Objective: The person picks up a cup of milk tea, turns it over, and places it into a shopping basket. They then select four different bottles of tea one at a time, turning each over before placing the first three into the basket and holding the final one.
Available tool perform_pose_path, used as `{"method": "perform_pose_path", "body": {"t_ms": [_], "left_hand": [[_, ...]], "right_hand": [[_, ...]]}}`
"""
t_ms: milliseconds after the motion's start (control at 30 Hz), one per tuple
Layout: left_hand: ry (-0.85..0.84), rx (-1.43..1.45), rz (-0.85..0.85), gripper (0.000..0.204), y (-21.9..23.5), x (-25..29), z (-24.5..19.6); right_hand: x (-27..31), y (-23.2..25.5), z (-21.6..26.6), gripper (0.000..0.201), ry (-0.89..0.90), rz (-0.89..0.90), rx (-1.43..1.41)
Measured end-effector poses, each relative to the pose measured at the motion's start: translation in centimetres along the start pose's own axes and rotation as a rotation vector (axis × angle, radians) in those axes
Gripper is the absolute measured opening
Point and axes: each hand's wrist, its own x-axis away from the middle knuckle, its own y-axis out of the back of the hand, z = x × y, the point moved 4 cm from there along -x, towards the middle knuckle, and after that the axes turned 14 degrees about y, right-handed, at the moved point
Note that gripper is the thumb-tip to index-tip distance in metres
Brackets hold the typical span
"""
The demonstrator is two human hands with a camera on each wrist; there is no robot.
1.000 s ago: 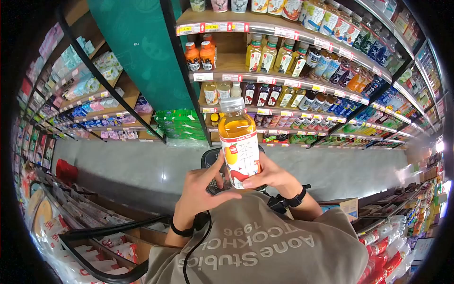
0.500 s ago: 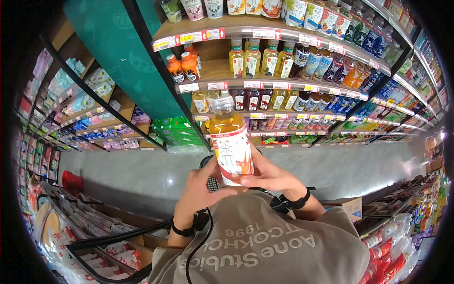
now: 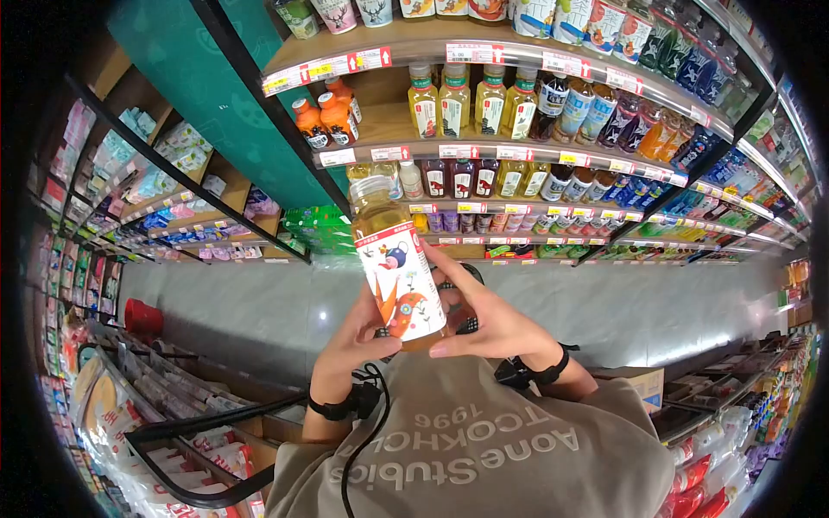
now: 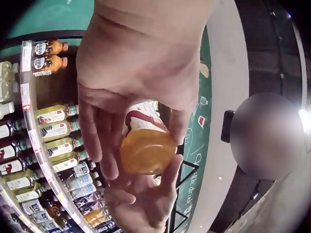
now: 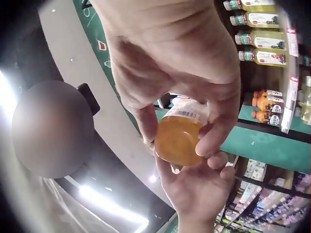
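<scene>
So there's a person standing in a store aisle holding a tea bottle (image 3: 393, 263) up in front of the drink shelves (image 3: 484, 142), tilted a bit so the white cap leans to the left. It's got amber liquid in it and a white label with a little cartoon print and a red band along the top. Both hands are wrapped around the lower half: the left hand (image 3: 350, 341) grasps it from the left side near the base, and the right hand (image 3: 484, 324) cups it from the right with fingers curled along the label. From the left wrist view you're looking straight at the round orange bottom of the bottle (image 4: 147, 150), with the left hand (image 4: 141, 82) fingers around it and the other hand just beyond. Same deal from the right wrist view, the bottle (image 5: 179, 138) is pinched between thumb and fingers of the right hand (image 5: 180, 63). Person's wearing a grey shirt (image 3: 484, 449) with white lettering, and black bands on both wrists. Shelves behind are packed with yellow, orange and dark bottled drinks.
</scene>
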Motion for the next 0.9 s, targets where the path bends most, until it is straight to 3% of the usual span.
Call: {"method": "perform_pose_path", "body": {"t_ms": [300,500,600,700,900], "left_hand": [[0.113,0.009,0.016,0.113,-2.1,-2.4,1.3],[0.087,0.024,0.072,0.116,-3.5,-6.0,2.9],[0.112,-0.036,-0.001,0.116,-4.7,-7.7,3.3],[0.027,-0.133,0.011,0.115,-5.7,-9.3,3.3],[-0.115,-0.454,-0.14,0.115,-6.6,-10.4,2.3]], "right_hand": [[1.7,3.5,0.6,0.117,0.066,-0.065,-0.044],[3.3,6.8,0.8,0.118,0.058,-0.085,-0.029],[4.1,8.6,0.6,0.119,0.012,-0.083,-0.009],[4.8,10.4,0.0,0.118,0.003,-0.062,0.015],[4.6,13.0,-1.8,0.114,-0.107,0.087,0.007]]}}
